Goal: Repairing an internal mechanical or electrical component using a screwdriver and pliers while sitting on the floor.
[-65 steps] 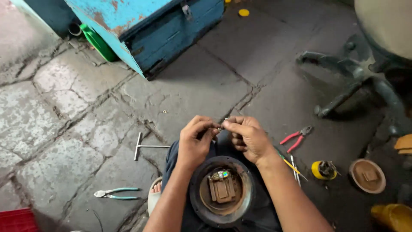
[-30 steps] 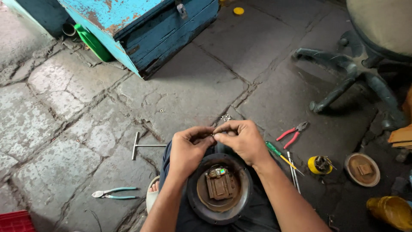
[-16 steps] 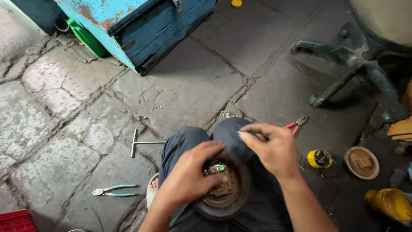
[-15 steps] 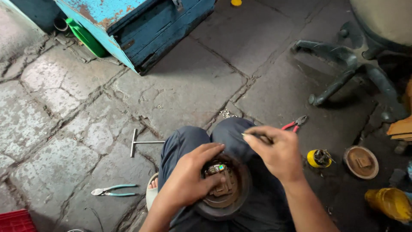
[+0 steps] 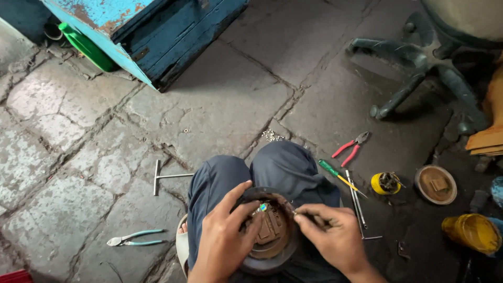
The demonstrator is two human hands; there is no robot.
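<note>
The round rusty part [image 5: 270,233] rests on the person's knees, near the bottom of the scene. The left hand [image 5: 225,241] grips its rim to steady it; the right hand [image 5: 335,238] pinches something thin (perhaps a small tool) against its middle. Red pliers [image 5: 352,147] lie right, on the floor.

My head-worn camera, the only view, looks steeply down from close above my lap [image 5: 272,173], taking in surrounding stone floor [image 5: 220,105] ahead of me.

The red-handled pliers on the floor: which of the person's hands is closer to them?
Right. The right hand is below and left of the red-handled pliers; the left hand lies farther left, across the round part.
</note>
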